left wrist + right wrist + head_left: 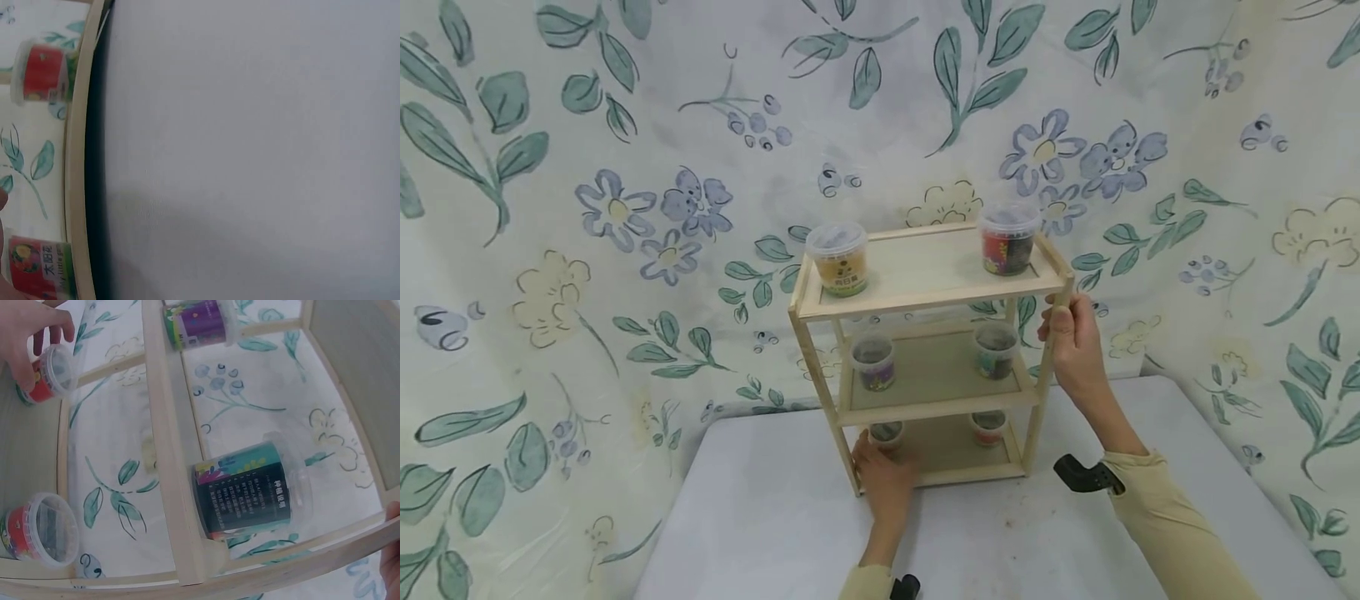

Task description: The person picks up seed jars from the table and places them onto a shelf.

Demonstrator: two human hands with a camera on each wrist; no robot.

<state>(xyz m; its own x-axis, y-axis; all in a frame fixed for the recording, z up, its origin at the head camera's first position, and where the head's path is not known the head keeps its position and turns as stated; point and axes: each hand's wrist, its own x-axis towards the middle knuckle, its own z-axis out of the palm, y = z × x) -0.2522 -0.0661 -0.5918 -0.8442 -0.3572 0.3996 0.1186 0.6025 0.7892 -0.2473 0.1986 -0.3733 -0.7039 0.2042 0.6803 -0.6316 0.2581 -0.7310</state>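
Observation:
A three-tier wooden shelf [925,301] stands on the table, with two lidded plastic cups on each tier. My left hand [886,475] reaches in at the lower left. In the right wrist view, its thumb and fingers pinch a red lidded plastic cup [42,381] on the bottom tier. With my right hand [1075,346] I grip the right front post, just below the top tier. Another red cup [988,427] sits at the right of the bottom tier. On the middle tier are a purple cup [876,367] and a dark teal cup [996,354].
The top tier holds a yellow cup [841,265] at its left and a red and black cup [1008,246] at its right. A white table [752,508] supports the shelf. Behind it hangs a floral-print cloth [880,108].

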